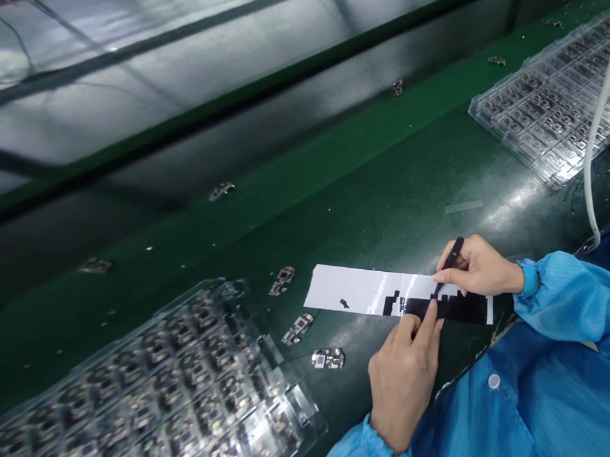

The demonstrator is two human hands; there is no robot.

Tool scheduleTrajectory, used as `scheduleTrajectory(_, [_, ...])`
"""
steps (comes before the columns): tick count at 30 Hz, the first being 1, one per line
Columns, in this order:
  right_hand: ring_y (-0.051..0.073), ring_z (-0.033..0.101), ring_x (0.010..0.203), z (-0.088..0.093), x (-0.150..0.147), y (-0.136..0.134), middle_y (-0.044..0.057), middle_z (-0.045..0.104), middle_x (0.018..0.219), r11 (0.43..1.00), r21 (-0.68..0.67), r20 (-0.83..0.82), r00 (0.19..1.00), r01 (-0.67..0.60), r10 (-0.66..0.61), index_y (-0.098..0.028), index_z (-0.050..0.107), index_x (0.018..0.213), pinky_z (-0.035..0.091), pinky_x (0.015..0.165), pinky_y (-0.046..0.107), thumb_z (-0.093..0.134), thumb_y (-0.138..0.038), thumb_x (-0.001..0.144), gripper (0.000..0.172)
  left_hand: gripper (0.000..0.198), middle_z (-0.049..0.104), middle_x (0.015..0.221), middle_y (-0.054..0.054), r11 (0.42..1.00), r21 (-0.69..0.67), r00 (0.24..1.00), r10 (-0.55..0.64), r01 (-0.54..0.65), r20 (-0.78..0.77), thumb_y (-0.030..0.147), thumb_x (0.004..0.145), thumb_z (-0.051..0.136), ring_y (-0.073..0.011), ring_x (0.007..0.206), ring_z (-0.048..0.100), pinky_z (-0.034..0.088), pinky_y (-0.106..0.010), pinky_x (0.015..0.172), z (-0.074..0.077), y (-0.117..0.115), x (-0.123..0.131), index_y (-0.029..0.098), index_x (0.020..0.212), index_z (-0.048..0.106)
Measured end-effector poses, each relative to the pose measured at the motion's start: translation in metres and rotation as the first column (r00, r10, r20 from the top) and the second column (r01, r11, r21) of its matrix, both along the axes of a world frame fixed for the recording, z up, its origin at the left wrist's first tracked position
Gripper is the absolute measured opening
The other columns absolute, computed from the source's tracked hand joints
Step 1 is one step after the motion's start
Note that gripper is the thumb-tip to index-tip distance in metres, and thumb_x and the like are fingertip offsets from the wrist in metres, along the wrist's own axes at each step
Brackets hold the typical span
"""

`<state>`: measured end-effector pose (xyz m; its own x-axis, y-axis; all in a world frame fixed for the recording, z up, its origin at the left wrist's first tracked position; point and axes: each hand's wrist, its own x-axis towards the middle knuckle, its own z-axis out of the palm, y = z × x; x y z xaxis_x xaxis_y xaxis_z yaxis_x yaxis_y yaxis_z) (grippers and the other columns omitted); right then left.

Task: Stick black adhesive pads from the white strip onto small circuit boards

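Note:
My right hand (476,264) is closed around black tweezers (453,254), whose tips point down at a white backing sheet (350,283). Black adhesive film (465,309), cut into stepped shapes, covers the sheet's lower right part. A small loose-looking black piece (344,303) lies on the white area farther left. From below, my left hand (405,372) rests its fingertips on the sheet's lower edge, the index finger stretched onto the black film close to the tweezer tips. Its thumb is mostly hidden. Small circuit boards (329,358) lie on the table left of this hand.
A clear plastic tray (306,408) full of small boards fills the lower left. Another filled tray (552,174) stands at the upper right, with a white cable (594,132) hanging before it. More boards (221,191) are scattered over the green table (365,217). A thin translucent strip (463,207) lies behind my hands.

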<state>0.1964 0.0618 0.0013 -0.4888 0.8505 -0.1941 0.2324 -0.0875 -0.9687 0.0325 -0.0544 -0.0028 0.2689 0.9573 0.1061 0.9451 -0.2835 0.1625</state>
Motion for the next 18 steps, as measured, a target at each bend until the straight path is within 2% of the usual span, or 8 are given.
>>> scheduleTrajectory(6, [0.006, 0.047, 0.040, 0.000, -0.001, 0.000, -0.003, 0.055, 0.049, 0.999, -0.037, -0.040, 0.999, 0.004, -0.005, -0.014, 0.056, 0.068, 0.034, 0.037, 0.018, 0.069, -0.033, 0.072, 0.023, 0.031, 0.057, 0.069, 0.000, 1.000, -0.023, 1.000, 0.008, -0.008, -0.016, 0.027, 0.095, 0.040, -0.0106, 0.056, 0.054, 0.035, -0.024, 0.047, 0.002, 0.001, -0.001, 0.020, 0.113, 0.065])
scheduleTrajectory(13, [0.006, 0.048, 0.036, 0.001, 0.002, 0.002, -0.005, 0.054, 0.047, 0.981, -0.192, -0.170, 0.985, 0.004, -0.037, -0.014, 0.055, 0.070, 0.035, 0.034, 0.018, 0.072, -0.038, 0.068, 0.029, 0.029, 0.058, 0.068, 0.000, 1.000, -0.013, 0.997, 0.028, -0.028, 0.069, 0.027, 0.093, 0.045, -0.0108, 0.056, 0.056, 0.039, -0.022, 0.050, -0.003, -0.003, 0.000, 0.018, 0.112, 0.066])
scheduleTrajectory(16, [0.007, 0.047, 0.031, 0.008, 0.004, 0.009, -0.006, 0.051, 0.042, 0.976, -0.216, -0.177, 0.981, 0.037, -0.077, -0.014, 0.055, 0.069, 0.034, 0.030, 0.018, 0.073, -0.040, 0.068, 0.032, 0.030, 0.062, 0.072, -0.003, 0.994, -0.114, 0.980, 0.022, 0.001, 0.196, 0.027, 0.092, 0.045, -0.0113, 0.058, 0.058, 0.044, -0.021, 0.053, 0.008, -0.003, -0.007, 0.017, 0.111, 0.067])
scheduleTrajectory(18, [0.007, 0.046, 0.030, 0.015, 0.004, 0.018, -0.005, 0.051, 0.040, 0.981, -0.178, -0.193, 0.975, 0.080, -0.114, -0.013, 0.055, 0.069, 0.033, 0.029, 0.018, 0.073, -0.039, 0.068, 0.031, 0.030, 0.066, 0.075, -0.004, 0.980, -0.195, 0.957, 0.026, 0.032, 0.288, 0.030, 0.091, 0.046, -0.0113, 0.059, 0.060, 0.047, -0.021, 0.056, 0.022, 0.009, -0.022, 0.018, 0.108, 0.068])
